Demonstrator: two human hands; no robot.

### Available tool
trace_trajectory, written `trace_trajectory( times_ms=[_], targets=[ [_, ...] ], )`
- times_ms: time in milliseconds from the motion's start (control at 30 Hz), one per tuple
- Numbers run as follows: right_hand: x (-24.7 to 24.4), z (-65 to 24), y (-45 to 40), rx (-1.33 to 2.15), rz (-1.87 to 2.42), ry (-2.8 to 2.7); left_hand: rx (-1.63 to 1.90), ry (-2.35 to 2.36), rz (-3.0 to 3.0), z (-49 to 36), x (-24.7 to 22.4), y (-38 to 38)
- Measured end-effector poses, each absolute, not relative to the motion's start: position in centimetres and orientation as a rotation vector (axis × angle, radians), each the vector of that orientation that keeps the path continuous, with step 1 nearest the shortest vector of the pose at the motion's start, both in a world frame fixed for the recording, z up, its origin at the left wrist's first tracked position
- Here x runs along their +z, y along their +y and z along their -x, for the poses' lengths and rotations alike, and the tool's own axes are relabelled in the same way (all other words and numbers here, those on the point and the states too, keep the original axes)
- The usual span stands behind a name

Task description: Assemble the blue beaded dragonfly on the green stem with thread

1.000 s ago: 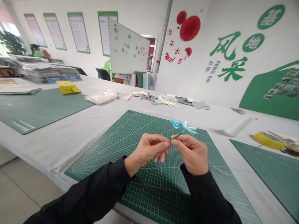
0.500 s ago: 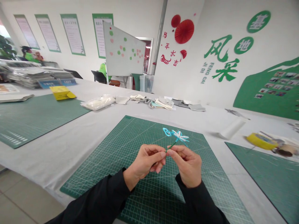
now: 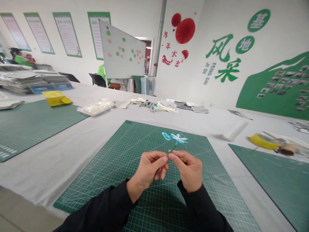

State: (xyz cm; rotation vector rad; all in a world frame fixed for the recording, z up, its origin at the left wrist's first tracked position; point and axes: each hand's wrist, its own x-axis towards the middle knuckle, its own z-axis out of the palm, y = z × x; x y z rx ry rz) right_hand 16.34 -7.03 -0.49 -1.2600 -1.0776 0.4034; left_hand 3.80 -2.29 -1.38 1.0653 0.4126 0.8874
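Note:
A small handmade flower (image 3: 178,138) in turquoise and white, with a looped turquoise piece at its left, stands on a thin green stem (image 3: 173,148). My left hand (image 3: 152,166) pinches the lower end of the stem between thumb and fingers. Close beside it, my right hand (image 3: 187,167) pinches the same stem just under the bloom, the fingertips of both hands nearly touching. Both hands are held above a green cutting mat (image 3: 135,138) with a white grid. The stem's bottom end is mostly hidden by my left fingers.
Fabric scraps (image 3: 165,105) and a plastic-wrapped white bundle (image 3: 98,107) lie along the far side. A yellow tape roll (image 3: 264,141) sits at right by another mat (image 3: 270,174). At left are a yellow box (image 3: 56,98) and stacked papers (image 3: 18,80). A person (image 3: 20,58) sits far left.
The view has turned slightly right, so everything sits further left. The flower stem now stands a little more upright between my fingers; both hands keep their pinch.

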Motion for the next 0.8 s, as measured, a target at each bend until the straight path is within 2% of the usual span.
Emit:
trace_trajectory(
  times_ms=[367, 633, 800],
  targets=[
    [-0.3, -16.4, -7.1, 0.385, 1.218, -1.055, 0.936, 0.381, -1.105, -4.1, -1.2, -2.4],
    [-0.8, -16.2, -6.9, 0.387, 1.217, -1.001, 1.205, 0.500, -1.399, -4.5, -1.0, -3.1],
    [-1.0, -15.7, -7.1, 0.398, 1.196, -0.991, 1.519, 0.585, -1.783, -4.4, -1.2, -3.7]
  ],
)
